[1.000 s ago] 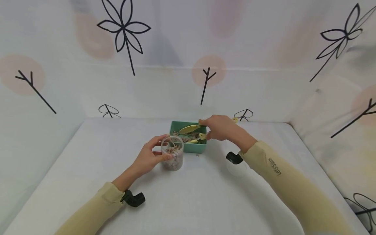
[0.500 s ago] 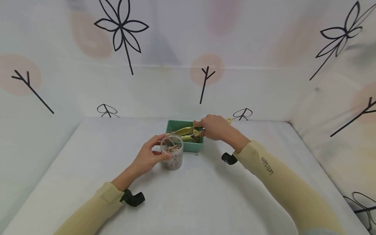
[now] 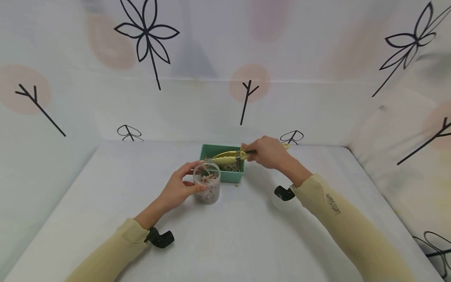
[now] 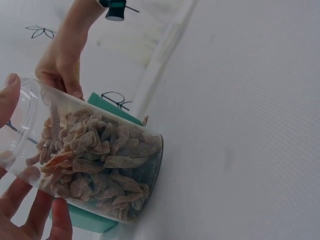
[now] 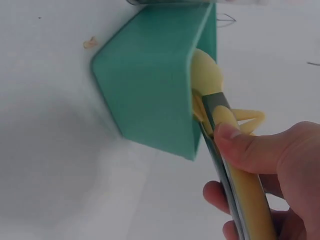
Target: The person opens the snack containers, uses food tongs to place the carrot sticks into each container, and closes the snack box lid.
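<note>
My left hand (image 3: 177, 190) holds a clear plastic jar (image 3: 210, 197) upright on the table, thumb in front and fingers behind. Dried brownish strips (image 4: 95, 160) fill much of the jar. Just behind it stands a green rectangular box (image 3: 230, 178) with similar bits (image 3: 230, 167) inside. My right hand (image 3: 267, 152) grips yellow-and-metal tongs (image 3: 227, 160) from above, their arms squeezed close together. The tong heads lie over the box, pointing left towards the jar's rim. In the right wrist view, the thumb presses the tongs' handle (image 5: 247, 200); the tips are hidden behind the box wall.
A small brown crumb (image 3: 236, 185) lies on the white-covered table (image 3: 225, 243) in front of the box. Patterned white cloth (image 3: 197, 109) rises behind the table and along its sides. Black cameras (image 3: 161, 239) sit on both wrists.
The tongs dipped down and left into the box with arms apart; now they are closed together, raised and drawn slightly right. The box has shifted slightly left. My left hand and the jar stay put.
</note>
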Motion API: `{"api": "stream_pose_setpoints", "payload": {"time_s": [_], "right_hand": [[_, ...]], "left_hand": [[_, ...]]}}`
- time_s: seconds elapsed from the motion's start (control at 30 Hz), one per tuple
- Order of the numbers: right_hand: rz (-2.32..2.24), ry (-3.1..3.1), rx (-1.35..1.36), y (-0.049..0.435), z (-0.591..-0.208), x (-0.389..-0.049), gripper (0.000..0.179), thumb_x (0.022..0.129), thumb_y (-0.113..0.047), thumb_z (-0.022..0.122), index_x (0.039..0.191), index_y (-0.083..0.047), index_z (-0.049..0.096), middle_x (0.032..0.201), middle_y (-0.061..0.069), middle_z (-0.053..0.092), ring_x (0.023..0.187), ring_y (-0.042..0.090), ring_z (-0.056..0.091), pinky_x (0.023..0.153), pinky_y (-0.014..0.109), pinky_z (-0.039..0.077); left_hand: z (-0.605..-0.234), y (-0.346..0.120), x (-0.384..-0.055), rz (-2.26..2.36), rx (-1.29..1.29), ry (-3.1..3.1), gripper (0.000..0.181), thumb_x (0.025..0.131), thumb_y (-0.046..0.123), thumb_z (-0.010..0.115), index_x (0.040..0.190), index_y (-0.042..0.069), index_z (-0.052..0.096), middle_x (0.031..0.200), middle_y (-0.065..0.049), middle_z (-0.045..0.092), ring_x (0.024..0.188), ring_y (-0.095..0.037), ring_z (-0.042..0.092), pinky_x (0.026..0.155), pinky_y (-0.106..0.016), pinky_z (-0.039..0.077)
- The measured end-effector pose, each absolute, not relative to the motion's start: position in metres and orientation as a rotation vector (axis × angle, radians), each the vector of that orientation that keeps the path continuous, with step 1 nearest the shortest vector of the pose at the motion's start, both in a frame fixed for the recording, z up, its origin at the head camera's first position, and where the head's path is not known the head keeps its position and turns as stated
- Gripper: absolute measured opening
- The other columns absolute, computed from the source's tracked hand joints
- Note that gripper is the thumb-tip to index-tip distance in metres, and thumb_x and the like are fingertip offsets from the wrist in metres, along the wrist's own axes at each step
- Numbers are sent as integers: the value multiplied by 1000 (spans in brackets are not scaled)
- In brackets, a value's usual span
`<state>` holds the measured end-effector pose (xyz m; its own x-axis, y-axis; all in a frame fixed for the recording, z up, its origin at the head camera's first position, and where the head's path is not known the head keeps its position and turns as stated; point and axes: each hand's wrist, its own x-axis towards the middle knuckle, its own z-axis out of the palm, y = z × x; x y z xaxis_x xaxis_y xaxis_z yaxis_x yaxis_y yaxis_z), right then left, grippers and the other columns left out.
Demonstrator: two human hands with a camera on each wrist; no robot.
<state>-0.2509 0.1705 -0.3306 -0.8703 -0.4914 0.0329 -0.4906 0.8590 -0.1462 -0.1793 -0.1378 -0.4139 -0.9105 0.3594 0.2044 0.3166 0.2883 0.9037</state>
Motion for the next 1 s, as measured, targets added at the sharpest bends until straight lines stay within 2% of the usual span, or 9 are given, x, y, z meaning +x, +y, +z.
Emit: {"api": "stream_pose_setpoints", "payload": {"time_s": [0.13,0.3,0.6,0.67,0.83,1.0], "right_hand": [[-332,3040,-758,178,-322,-248,51,88,-28,78,136,-19,62,109,9,74,58,14,49,48,28,36],[-507,3032,-707,186,-309,-241,54,88,-25,78,138,-18,60,120,10,69,70,14,61,54,29,42],[-761,3013,-809,193,-286,-214,54,86,-18,80,137,-14,60,123,8,68,90,15,69,64,31,49],[-806,2995,-870,192,-285,-207,54,85,-16,80,135,-13,61,121,8,69,88,14,69,62,29,48],[-794,2971,-1015,186,-288,-193,54,83,-17,82,133,-12,64,111,6,73,70,8,61,55,26,43],[-706,2955,-1045,182,-289,-186,57,80,-21,84,133,-14,64,108,3,74,67,7,58,56,28,44]], "left_hand": [[-415,-139,-180,1732,652,2490,70,85,18,81,147,21,48,135,-4,54,123,-31,50,86,-43,52],[-416,-139,-181,1735,646,2485,71,85,17,81,148,19,48,136,-7,54,123,-33,49,87,-44,51],[-416,-137,-181,1730,628,2479,71,85,17,81,147,18,48,137,-8,53,125,-36,48,87,-44,50],[-415,-137,-181,1728,625,2477,71,85,17,81,148,18,48,137,-8,53,125,-35,48,88,-44,50],[-414,-138,-180,1722,621,2476,72,86,17,81,148,15,46,136,-10,53,124,-34,48,88,-42,50],[-414,-138,-180,1716,634,2486,72,86,18,81,148,15,46,135,-9,53,123,-31,49,88,-41,50]]}}
